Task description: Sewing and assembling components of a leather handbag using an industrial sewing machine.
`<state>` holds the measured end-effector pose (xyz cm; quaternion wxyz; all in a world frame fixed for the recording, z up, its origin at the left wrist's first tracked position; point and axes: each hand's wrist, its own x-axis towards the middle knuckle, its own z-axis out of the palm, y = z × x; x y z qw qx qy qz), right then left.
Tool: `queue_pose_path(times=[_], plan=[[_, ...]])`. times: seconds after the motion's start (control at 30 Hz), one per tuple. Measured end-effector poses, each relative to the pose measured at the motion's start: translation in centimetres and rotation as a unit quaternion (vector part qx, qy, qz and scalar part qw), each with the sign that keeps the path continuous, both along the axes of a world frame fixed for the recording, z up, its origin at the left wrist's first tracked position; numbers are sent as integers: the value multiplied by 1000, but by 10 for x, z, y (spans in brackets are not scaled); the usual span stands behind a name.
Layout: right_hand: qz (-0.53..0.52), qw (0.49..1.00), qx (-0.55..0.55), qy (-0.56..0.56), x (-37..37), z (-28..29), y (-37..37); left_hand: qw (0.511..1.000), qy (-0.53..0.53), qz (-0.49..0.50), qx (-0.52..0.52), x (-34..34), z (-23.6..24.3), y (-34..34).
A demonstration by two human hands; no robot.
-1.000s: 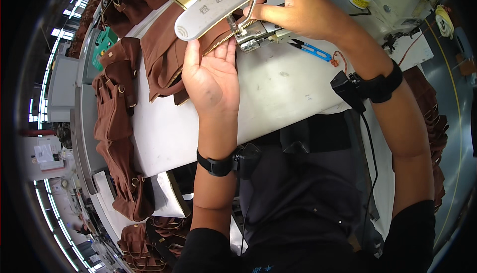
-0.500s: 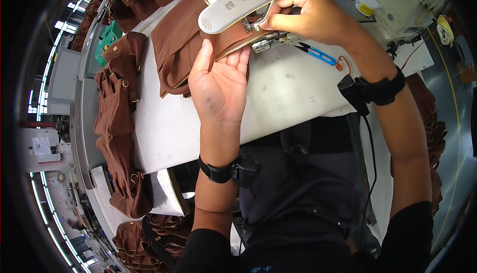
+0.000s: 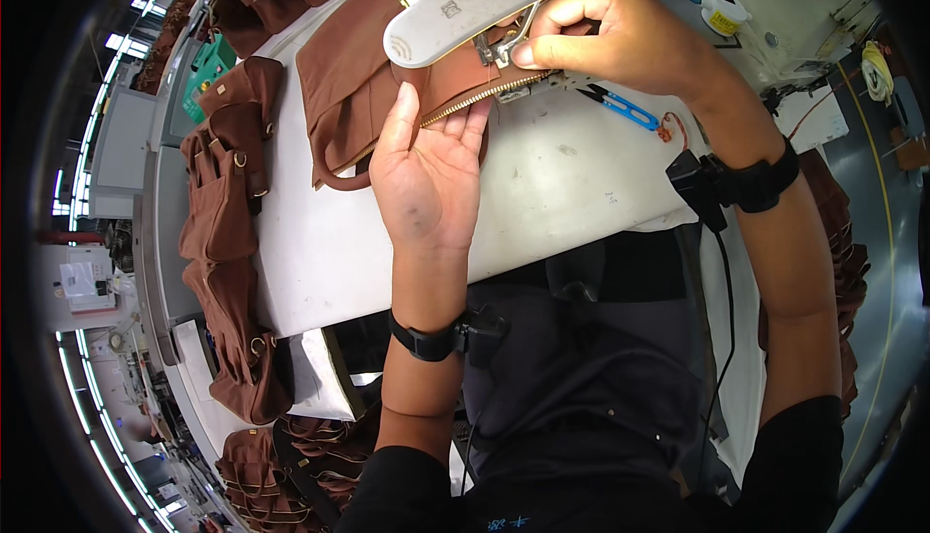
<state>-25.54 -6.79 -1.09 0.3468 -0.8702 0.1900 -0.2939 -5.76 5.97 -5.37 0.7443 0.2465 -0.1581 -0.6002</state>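
One green container (image 3: 210, 76) on the left, then one brown zippered workpiece (image 3: 339, 82) lying across the white worktable (image 3: 542, 179). Your left hand (image 3: 426, 174) is palm up, unclenched, fingers under one brass zipper (image 3: 470, 105). Your right hand (image 3: 625, 34) bends at the machine, grip unclear; below, one pair of blue snips (image 3: 625, 109).

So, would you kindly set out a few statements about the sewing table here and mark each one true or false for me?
1. The left hand is palm up at the edge of a brown fabric piece. True.
2. The zipper has black teeth. False: its teeth are gold-coloured.
3. Blue-handled snips lie on the white table. True.
4. The right hand is gripping those snips. False: they lie apart from it.
5. The rounded machine head is red. False: it is pale grey.
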Motion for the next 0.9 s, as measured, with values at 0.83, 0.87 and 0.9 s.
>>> queue_pose_path(times=[0.83, 0.87, 0.9], plan=[[-300, 835, -455, 75, 13, -35, 12, 992, -124, 17, 24, -18, -9, -40], [-299, 823, -471, 106, 13, -34, 8, 993, -113, 14, 21, -16, -9, -41], [-293, 823, -470, 125, 14, -33, 5, 995, -96, 0, 16, -14, -10, -42]])
